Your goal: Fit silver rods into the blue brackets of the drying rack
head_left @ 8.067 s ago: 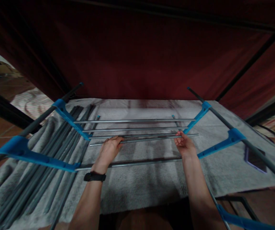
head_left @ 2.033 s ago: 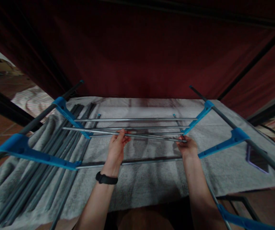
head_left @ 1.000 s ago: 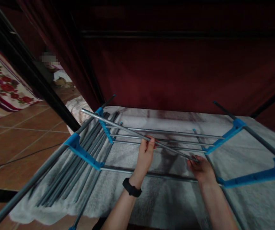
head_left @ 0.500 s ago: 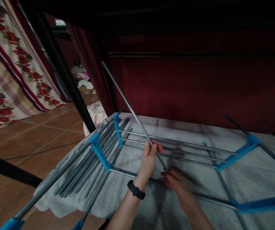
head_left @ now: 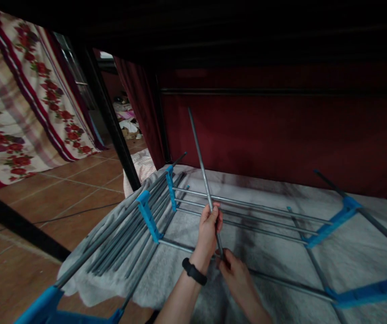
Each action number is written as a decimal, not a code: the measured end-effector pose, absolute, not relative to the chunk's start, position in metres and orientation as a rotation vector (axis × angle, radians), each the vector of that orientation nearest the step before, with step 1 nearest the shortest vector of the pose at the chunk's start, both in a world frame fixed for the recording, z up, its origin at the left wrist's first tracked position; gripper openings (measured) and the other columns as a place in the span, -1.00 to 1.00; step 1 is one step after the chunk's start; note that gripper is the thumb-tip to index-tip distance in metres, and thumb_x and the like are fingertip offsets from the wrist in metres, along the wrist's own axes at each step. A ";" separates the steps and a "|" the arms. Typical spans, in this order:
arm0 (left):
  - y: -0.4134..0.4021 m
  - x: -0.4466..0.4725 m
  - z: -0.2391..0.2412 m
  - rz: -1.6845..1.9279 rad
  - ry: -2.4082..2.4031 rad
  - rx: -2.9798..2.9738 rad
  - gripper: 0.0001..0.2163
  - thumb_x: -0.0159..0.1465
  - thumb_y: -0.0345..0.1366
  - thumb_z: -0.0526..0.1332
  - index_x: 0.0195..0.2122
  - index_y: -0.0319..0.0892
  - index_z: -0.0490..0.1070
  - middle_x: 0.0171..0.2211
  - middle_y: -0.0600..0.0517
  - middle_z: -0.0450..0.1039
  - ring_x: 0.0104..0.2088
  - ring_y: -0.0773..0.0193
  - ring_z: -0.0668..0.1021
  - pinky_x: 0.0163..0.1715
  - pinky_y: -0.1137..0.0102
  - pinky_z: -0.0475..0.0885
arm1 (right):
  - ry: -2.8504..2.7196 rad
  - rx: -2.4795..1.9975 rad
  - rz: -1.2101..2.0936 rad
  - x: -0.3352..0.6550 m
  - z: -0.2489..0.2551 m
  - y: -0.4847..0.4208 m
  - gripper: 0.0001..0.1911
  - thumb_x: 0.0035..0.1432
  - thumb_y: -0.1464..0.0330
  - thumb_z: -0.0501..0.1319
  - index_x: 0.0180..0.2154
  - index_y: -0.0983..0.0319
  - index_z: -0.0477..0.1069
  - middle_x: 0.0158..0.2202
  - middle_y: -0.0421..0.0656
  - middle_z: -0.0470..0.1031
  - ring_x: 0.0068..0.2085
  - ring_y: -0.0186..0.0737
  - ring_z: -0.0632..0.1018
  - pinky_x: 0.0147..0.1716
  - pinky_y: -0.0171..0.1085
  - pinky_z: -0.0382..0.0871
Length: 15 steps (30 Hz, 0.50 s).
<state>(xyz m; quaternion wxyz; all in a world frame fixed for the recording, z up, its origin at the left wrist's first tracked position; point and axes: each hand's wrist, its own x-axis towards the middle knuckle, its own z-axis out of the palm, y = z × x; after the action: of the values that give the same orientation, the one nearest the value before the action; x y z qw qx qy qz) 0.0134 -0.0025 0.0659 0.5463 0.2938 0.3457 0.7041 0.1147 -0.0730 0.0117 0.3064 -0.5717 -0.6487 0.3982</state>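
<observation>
A long grey metal tube (head_left: 201, 161) slants up and away in front of me, its far end high before the dark red cloth. My left hand (head_left: 210, 225), with a black band on its wrist, is wrapped round the tube's lower part. At its near end my right hand (head_left: 235, 270) grips it with thumb and fingers. Beneath both hands lies a frame of grey tubes joined by blue plastic brackets (head_left: 149, 217). Three thin rods (head_left: 257, 217) run across it between a left bracket and a right bracket (head_left: 335, 221).
Several loose grey tubes (head_left: 126, 238) lie side by side on the grey blanket (head_left: 173, 274) at left. Black metal posts (head_left: 112, 117) and a dark red curtain (head_left: 281, 130) surround the bed. A floral cloth (head_left: 41, 103) hangs above the tiled floor (head_left: 88, 180).
The tube has swung more upright, its far end moving right in view. My right hand has shifted left, closer under the left hand. The view has turned slightly left.
</observation>
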 end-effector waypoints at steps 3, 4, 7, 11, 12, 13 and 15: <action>-0.005 0.014 0.064 1.681 0.855 0.708 -0.63 0.09 -0.03 0.36 -0.19 -0.14 0.40 -0.57 0.18 0.27 -0.64 0.50 0.22 -0.68 0.54 0.05 | -1.705 -1.502 1.081 0.111 0.010 -0.075 -0.78 0.12 0.18 0.07 -0.36 0.13 0.41 -0.40 -0.12 0.56 -0.35 -0.15 0.54 -0.36 -0.26 0.33; -0.005 0.014 0.063 1.691 0.867 0.715 -0.63 0.09 -0.02 0.36 -0.20 -0.14 0.39 -0.57 0.18 0.27 -0.65 0.50 0.22 -0.69 0.54 0.05 | -1.709 -1.494 1.081 0.111 0.010 -0.075 -0.79 0.12 0.19 0.07 -0.36 0.13 0.40 -0.39 -0.12 0.56 -0.35 -0.15 0.54 -0.36 -0.27 0.33; -0.006 0.015 0.062 1.692 0.897 0.734 -0.62 0.08 0.03 0.36 -0.25 -0.13 0.37 -0.58 0.18 0.28 -0.67 0.49 0.20 -0.71 0.53 0.02 | -1.736 -1.466 1.058 0.111 0.008 -0.074 -0.83 0.13 0.23 0.06 -0.36 0.13 0.37 -0.38 -0.12 0.56 -0.34 -0.15 0.54 -0.33 -0.26 0.32; -0.006 0.018 0.062 1.643 0.928 0.736 -0.58 0.08 0.12 0.32 -0.28 -0.14 0.36 -0.61 0.17 0.29 -0.70 0.48 0.19 -0.74 0.51 -0.02 | -1.713 -1.438 1.058 0.112 0.005 -0.070 -0.85 0.12 0.22 0.07 -0.36 0.11 0.36 -0.39 -0.13 0.55 -0.35 -0.13 0.54 -0.34 -0.25 0.31; -0.006 0.019 0.062 1.634 0.932 0.738 -0.57 0.09 0.14 0.30 -0.28 -0.14 0.37 -0.62 0.17 0.29 -0.71 0.48 0.19 -0.74 0.51 -0.02 | -1.695 -1.427 1.072 0.112 0.004 -0.068 -0.84 0.12 0.21 0.07 -0.36 0.11 0.36 -0.38 -0.14 0.55 -0.35 -0.13 0.54 -0.34 -0.25 0.31; -0.006 0.020 0.061 1.628 0.934 0.741 -0.56 0.10 0.15 0.28 -0.28 -0.15 0.37 -0.62 0.17 0.29 -0.71 0.49 0.19 -0.74 0.50 -0.01 | -1.677 -1.417 1.089 0.112 0.003 -0.067 -0.82 0.12 0.19 0.08 -0.36 0.11 0.37 -0.37 -0.13 0.55 -0.35 -0.13 0.54 -0.35 -0.25 0.31; -0.005 0.021 0.060 1.621 0.936 0.747 -0.55 0.12 0.17 0.25 -0.29 -0.16 0.38 -0.62 0.16 0.29 -0.72 0.49 0.19 -0.75 0.51 -0.01 | -1.649 -1.403 1.116 0.112 0.002 -0.065 -0.80 0.13 0.17 0.08 -0.35 0.12 0.37 -0.37 -0.13 0.55 -0.36 -0.13 0.53 -0.36 -0.25 0.30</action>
<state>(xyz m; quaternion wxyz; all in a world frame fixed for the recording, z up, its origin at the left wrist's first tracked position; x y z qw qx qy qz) 0.0209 -0.0055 0.0601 0.5338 0.3132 0.3928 0.6802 0.1116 -0.0645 0.0021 0.3456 -0.5404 -0.6353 0.4301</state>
